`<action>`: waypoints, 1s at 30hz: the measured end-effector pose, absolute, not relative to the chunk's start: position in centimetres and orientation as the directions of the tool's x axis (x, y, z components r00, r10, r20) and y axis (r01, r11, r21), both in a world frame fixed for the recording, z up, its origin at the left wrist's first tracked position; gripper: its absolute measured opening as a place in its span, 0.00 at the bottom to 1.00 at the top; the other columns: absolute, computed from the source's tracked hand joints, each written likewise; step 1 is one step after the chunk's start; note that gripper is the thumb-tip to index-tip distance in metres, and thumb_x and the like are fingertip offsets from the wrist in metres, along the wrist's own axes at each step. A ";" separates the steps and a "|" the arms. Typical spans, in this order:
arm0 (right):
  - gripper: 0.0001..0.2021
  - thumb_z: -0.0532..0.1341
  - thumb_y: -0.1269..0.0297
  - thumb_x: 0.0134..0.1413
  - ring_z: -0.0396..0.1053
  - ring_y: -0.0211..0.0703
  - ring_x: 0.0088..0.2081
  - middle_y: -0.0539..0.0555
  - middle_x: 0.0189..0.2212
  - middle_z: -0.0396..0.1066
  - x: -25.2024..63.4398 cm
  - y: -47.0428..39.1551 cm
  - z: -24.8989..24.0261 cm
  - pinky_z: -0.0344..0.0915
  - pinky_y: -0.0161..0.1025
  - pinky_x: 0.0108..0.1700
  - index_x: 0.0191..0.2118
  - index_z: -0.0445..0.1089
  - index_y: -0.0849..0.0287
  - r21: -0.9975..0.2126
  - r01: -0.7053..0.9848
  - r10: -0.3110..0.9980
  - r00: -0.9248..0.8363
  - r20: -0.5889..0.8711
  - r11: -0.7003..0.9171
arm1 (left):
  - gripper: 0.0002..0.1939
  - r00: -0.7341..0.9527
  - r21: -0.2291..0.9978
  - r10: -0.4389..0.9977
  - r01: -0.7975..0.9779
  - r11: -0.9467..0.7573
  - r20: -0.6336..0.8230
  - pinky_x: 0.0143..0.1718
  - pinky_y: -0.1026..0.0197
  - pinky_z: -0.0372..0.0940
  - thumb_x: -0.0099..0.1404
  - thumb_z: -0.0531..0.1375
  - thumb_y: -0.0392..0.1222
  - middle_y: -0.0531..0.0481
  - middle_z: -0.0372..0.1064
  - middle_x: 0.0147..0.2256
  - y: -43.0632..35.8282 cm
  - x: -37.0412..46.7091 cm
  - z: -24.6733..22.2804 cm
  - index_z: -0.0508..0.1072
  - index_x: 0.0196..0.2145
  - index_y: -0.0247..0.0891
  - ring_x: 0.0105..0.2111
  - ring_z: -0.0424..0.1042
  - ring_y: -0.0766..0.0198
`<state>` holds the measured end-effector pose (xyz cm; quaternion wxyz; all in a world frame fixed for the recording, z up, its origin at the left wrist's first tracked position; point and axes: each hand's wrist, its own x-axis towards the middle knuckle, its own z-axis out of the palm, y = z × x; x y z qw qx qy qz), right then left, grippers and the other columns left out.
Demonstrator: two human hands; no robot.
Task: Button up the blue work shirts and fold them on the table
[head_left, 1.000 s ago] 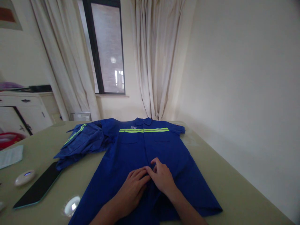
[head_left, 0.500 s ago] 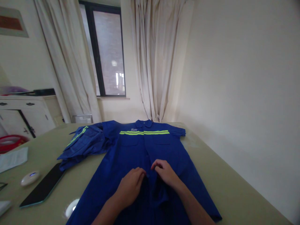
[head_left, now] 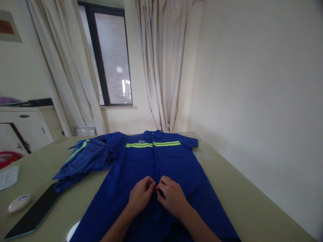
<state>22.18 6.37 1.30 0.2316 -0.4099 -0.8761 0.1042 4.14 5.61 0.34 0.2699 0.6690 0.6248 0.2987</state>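
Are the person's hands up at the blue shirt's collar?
No, the left hand and right hand are at the front of the shirt, below its yellow-green stripes.

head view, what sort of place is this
Probably a room in a home, judging by the long pale curtains beside the window and the white cabinet with a handled drawer.

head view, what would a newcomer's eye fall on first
Most likely the blue shirt spread on the table, with a bright yellow-green stripe across its chest. Next, the left hand and right hand, close together over the shirt's front, low in the picture. Behind, a dark-framed window stands out between pale curtains.
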 end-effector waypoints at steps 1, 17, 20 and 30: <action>0.06 0.60 0.71 0.61 0.69 0.43 0.42 0.51 0.39 0.70 22.0 6.3 1.3 0.64 0.37 0.45 0.37 0.74 0.54 -0.358 0.668 0.758 -0.557 0.339 0.652 | 0.13 0.042 0.751 0.997 0.655 -0.082 0.072 0.32 0.64 0.58 0.70 0.53 0.50 0.55 0.76 0.30 5.7 4.1 0.2 0.74 0.34 0.44 0.31 0.74 0.62; 0.08 0.62 0.62 0.65 0.71 0.41 0.36 0.50 0.35 0.71 21.4 6.8 0.5 0.62 0.36 0.40 0.33 0.72 0.55 -0.566 0.653 0.861 -0.325 0.390 0.503 | 0.18 0.082 0.863 0.938 0.372 -0.343 0.337 0.39 0.61 0.66 0.71 0.55 0.54 0.50 0.75 0.31 5.8 4.1 0.0 0.77 0.34 0.39 0.35 0.72 0.60; 0.06 0.65 0.61 0.61 0.70 0.40 0.33 0.48 0.32 0.71 21.5 7.2 0.1 0.61 0.35 0.37 0.33 0.71 0.55 -0.654 0.616 0.897 -0.267 0.352 0.440 | 0.16 0.074 0.845 0.931 0.400 -0.355 0.356 0.45 0.57 0.67 0.71 0.52 0.48 0.48 0.78 0.38 5.9 4.0 -1.0 0.77 0.40 0.40 0.40 0.75 0.57; 0.23 0.57 0.71 0.55 0.72 0.41 0.35 0.46 0.33 0.73 22.5 5.8 0.4 0.59 0.34 0.36 0.56 0.68 0.44 -0.650 0.697 0.951 -0.262 0.164 0.304 | 0.14 0.155 0.738 0.933 0.574 -0.354 0.326 0.47 0.54 0.66 0.68 0.51 0.40 0.45 0.75 0.38 2.8 4.7 -0.6 0.77 0.38 0.40 0.42 0.73 0.55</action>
